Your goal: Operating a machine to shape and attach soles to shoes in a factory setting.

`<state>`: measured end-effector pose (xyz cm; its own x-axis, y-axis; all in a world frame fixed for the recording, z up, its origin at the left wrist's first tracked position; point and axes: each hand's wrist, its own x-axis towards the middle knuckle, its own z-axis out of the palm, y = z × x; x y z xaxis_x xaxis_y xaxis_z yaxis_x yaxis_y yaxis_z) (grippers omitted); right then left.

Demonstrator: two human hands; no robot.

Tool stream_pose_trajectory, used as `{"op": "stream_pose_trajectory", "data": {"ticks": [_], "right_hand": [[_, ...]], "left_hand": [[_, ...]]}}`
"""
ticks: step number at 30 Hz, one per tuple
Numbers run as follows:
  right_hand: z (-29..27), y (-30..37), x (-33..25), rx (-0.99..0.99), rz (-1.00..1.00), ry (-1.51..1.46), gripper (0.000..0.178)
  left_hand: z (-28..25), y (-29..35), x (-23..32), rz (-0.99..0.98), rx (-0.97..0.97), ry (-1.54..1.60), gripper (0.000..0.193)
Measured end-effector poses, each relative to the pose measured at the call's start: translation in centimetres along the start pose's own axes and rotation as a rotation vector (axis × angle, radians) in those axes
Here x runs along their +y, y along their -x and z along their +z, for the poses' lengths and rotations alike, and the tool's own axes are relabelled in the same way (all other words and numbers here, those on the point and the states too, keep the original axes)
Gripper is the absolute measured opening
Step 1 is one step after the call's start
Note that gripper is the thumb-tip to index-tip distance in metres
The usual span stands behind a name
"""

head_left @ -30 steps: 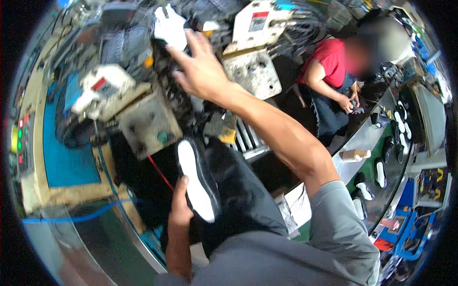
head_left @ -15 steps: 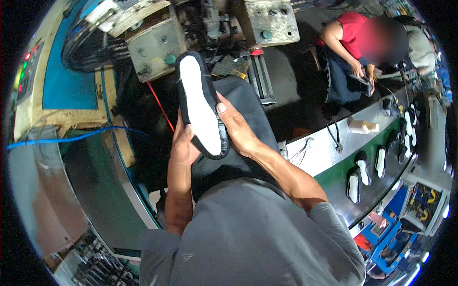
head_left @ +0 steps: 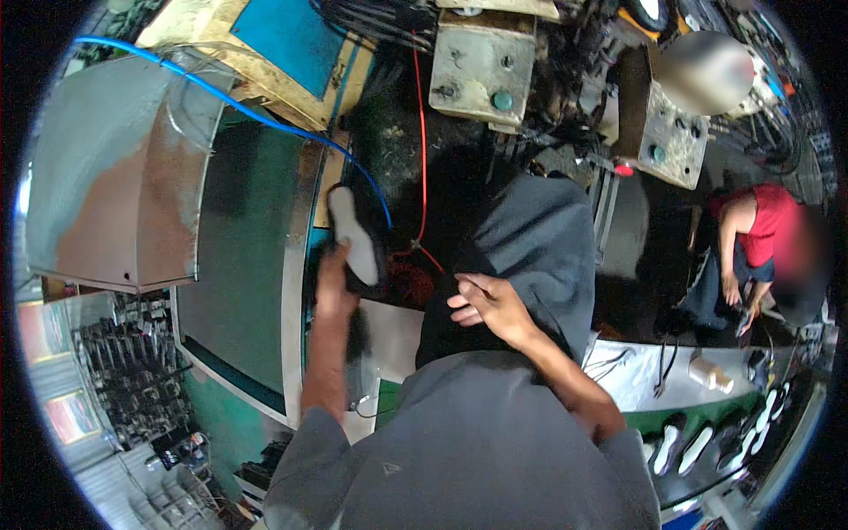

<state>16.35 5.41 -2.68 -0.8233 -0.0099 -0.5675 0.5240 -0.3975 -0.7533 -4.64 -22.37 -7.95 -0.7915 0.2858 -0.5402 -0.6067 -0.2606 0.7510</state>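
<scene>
A black shoe upper (head_left: 360, 238) with a white bottom is out to my left, beside the edge of a green conveyor belt (head_left: 243, 221). My left hand (head_left: 334, 281) is closed around its lower part, the white side facing up; the hand is slightly blurred. Over my lap, near the dark cloth of my trousers (head_left: 534, 230), my right hand (head_left: 493, 307) is open with its fingers loosely bent and apart. It holds nothing.
A grey control box (head_left: 481, 66) with a green button stands ahead, and a red hose (head_left: 422, 141) hangs beside it. A blue hose (head_left: 265, 119) crosses at left. More white-bottomed shoes (head_left: 696, 449) line the right conveyor, near a bottle (head_left: 709, 374). A co-worker in red (head_left: 755, 221) sits at right.
My view has turned left. The shoe upper has moved from in front of me to the left belt's edge in my left hand. My right hand has let go of it.
</scene>
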Motion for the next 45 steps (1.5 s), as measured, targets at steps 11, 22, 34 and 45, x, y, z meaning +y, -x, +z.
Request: {"op": "stream_pose_trajectory", "data": {"ticks": [11, 22, 34, 45], "right_hand": [[-2.0, 1.0, 1.4, 0.092, -0.143, -0.010, 0.043], [-18.9, 19.3, 20.3, 1.161, -0.075, -0.252, 0.040], [-10.8, 49.9, 57.1, 2.011, 1.030, -0.051, 0.092], [-25.7, 59.9, 48.7, 1.477, 1.277, 0.521, 0.104]], "left_hand": [[-2.7, -19.4, 10.6, 0.326, 0.072, -0.882, 0.040], [31.5, -0.8, -16.6, -0.029, -0.931, -0.625, 0.034], [33.4, 6.8, -30.6, -0.051, -1.475, -1.184, 0.034], [33.6, 7.8, -32.0, 0.244, -1.512, -1.368, 0.035]]}}
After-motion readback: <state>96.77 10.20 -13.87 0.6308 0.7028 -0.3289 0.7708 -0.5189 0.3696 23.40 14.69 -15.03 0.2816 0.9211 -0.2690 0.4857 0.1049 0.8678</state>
